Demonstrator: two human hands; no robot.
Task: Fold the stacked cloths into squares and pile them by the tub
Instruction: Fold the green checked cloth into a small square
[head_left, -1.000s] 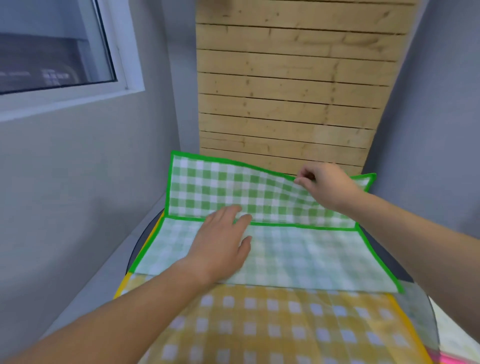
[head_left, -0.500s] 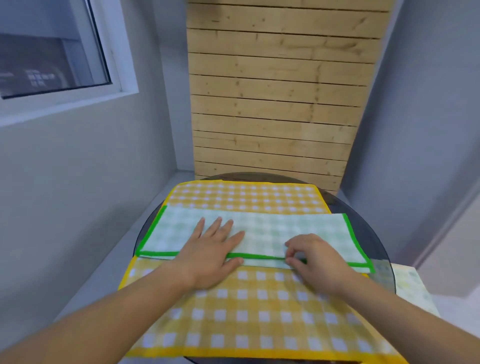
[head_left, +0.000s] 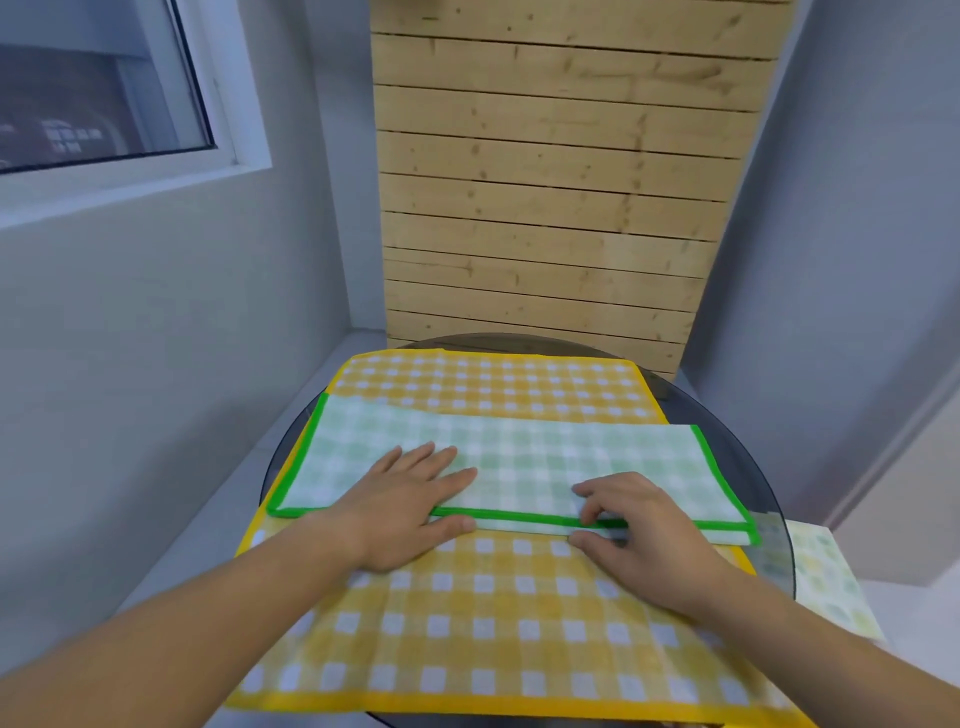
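- The green checked cloth is seen lying as a long strip, folded once in half, across the centre of the frame. It lies on top of the open yellow checked cloth, on the round glass table.
- The left hand is laid flat, with fingers straight and spread, on the lower left part of the strip. Nothing is gripped; the cloth is only pressed down.
- The right hand is curled at the near hem, right of centre. The fingertips are set on the green border and the thumb against the doubled edge, which is read as a light pinch.
- Step judged: the first fold is being squared off. The two hems are not quite matched at lower right, where a pale under-layer is left showing.
- Next move judged: the hems are to be aligned, then one short end is to be carried over to the other so that a square is made.
- No tub is visible. A pale checked cloth is noted at the right edge.
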